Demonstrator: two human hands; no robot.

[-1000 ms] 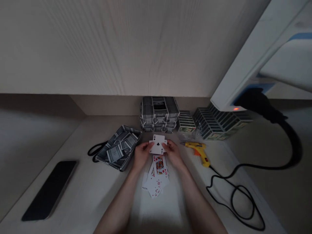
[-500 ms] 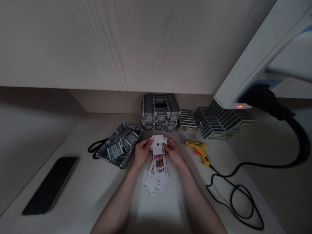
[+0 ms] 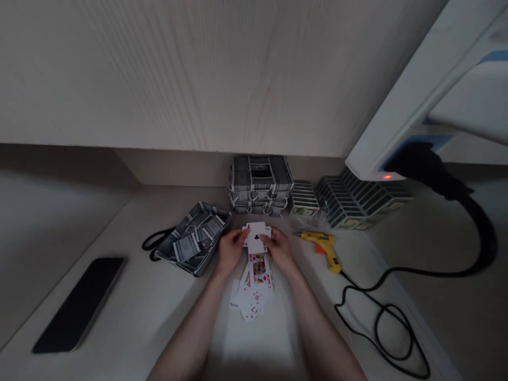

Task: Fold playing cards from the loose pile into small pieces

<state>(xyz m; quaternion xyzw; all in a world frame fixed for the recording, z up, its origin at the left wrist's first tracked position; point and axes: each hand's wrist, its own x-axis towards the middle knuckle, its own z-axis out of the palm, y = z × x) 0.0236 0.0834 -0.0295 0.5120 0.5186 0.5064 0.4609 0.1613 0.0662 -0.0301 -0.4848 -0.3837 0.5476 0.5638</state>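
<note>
Two playing cards lie crossed between my hands: an ace of clubs (image 3: pixel 256 244) upright on top, and a two turned sideways behind it, its ends showing at left and right. My left hand (image 3: pixel 232 246) pinches the left side, thumb on the face. On the right side, my right hand (image 3: pixel 279 245) grips them with its thumb across the ace. Just below, a king of diamonds (image 3: pixel 259 269) lies face up on a loose pile of playing cards (image 3: pixel 251 301). Left of my left hand stands an open box made of cards (image 3: pixel 198 267), holding several patterned pieces.
A stacked structure of cards (image 3: pixel 260 185) stands at the back. Card packs (image 3: pixel 305 198) and larger rows of packs (image 3: pixel 345 203) sit right of it. A yellow glue gun (image 3: pixel 323 244) with a looping black cable (image 3: pixel 383 304) lies right. Scissor handles (image 3: pixel 153 243) and a phone (image 3: pixel 79 304) lie left.
The view has shifted very slightly. My right thumb has slid a little left over the ace; both hands still hold the crossed cards in about the same place.
</note>
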